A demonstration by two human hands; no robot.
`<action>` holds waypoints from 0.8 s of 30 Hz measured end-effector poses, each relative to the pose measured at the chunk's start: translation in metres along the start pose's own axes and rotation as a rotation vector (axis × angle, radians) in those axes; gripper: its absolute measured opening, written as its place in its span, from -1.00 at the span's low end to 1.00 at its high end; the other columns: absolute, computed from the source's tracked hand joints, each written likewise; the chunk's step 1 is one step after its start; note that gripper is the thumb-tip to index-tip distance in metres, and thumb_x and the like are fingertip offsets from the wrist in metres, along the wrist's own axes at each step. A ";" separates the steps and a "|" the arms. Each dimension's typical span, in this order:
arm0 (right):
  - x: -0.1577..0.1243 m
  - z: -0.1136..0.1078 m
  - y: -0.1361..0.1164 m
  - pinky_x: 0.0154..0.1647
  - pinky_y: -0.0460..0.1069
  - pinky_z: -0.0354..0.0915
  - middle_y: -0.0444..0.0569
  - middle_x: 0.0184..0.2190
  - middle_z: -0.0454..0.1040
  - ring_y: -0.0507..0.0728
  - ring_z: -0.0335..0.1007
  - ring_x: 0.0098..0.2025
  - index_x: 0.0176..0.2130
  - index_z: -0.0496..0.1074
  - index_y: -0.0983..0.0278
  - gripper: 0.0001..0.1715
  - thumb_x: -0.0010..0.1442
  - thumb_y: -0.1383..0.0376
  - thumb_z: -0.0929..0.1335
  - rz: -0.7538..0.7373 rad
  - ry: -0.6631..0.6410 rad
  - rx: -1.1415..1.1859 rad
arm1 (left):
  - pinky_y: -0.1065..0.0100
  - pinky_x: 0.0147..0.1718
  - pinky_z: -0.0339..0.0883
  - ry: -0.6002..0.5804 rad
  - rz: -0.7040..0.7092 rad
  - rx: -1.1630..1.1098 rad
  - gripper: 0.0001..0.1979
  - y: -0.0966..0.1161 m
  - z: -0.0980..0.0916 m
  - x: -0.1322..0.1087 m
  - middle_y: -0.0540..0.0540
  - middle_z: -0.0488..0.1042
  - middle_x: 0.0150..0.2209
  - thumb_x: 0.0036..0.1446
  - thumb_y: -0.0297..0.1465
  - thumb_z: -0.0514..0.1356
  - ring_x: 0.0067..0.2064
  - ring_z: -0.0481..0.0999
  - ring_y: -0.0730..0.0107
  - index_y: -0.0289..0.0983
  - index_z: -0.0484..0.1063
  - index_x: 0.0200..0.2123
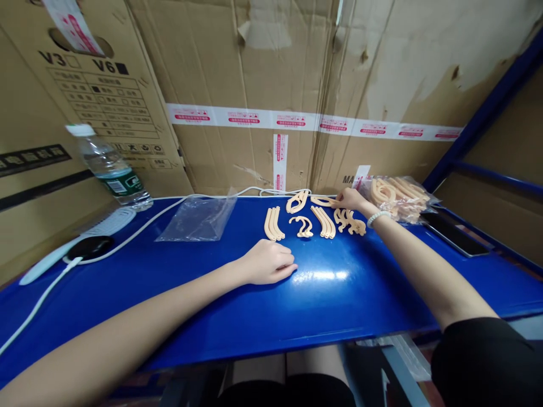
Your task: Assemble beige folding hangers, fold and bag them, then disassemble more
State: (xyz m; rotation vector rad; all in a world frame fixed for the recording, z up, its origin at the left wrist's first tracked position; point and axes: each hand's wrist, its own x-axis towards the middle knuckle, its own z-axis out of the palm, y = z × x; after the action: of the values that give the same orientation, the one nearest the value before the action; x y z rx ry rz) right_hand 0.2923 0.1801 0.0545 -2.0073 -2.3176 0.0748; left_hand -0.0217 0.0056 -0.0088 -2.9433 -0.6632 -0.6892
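My left hand (271, 262) rests curled on the blue table, in front of the beige curved strips (274, 224); nothing shows in its closed fingers. At the back, my right hand (350, 200), with a beaded bracelet at the wrist, pinches the end of a beige loop-shaped piece (323, 200). Another beige looped piece (297, 202) lies to its left. Between the left strips and a second group of strips (324, 221) are small beige hooks (304, 226). More hooked pieces (349, 221) lie just below my right hand.
A clear bag of beige pieces (399, 198) and a black phone (456, 234) are at the right. An empty plastic bag (197, 217), a water bottle (112, 169), a pale comb-like object (80, 240) and a black device (90, 247) with a white cable are left. Cardboard (254, 73) stands behind.
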 end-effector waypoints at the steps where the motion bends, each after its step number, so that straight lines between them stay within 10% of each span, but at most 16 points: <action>1: 0.000 0.000 0.001 -0.31 -0.05 0.30 0.06 -0.39 0.62 0.20 0.53 -0.28 -0.33 0.61 0.34 -0.72 0.04 0.16 0.50 -0.002 0.006 0.013 | 0.34 -0.52 0.00 0.002 0.001 0.003 -0.57 0.000 0.000 0.000 0.00 0.38 -0.55 0.40 -0.33 0.00 -0.52 0.37 0.43 -0.26 0.26 -0.57; 18: -0.031 -0.028 -0.006 -0.27 0.05 0.44 0.06 -0.45 0.49 0.13 0.45 -0.39 -0.35 0.37 0.25 -0.77 0.19 0.16 0.41 -0.008 0.100 0.737 | 0.36 -0.55 0.04 0.033 -0.015 -0.056 -0.57 -0.002 0.002 0.000 0.02 0.35 -0.57 0.37 -0.32 0.03 -0.54 0.33 0.45 -0.27 0.26 -0.59; 24: -0.082 -0.044 -0.032 -0.17 0.08 0.45 0.07 -0.25 0.53 0.18 0.48 -0.23 -0.15 0.41 0.23 -0.73 0.17 0.15 0.37 -0.189 0.116 0.970 | 0.43 -0.44 0.27 0.344 -0.379 -0.441 -0.87 -0.001 -0.007 0.008 -0.02 0.50 -0.33 0.28 -0.34 0.14 -0.46 0.40 0.50 -0.27 0.42 -0.27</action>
State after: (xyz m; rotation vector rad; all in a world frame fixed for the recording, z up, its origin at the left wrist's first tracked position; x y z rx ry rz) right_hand 0.2759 0.0943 0.0987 -1.2509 -1.8107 0.8495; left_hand -0.0181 0.0091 0.0008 -2.9573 -1.1718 -1.5103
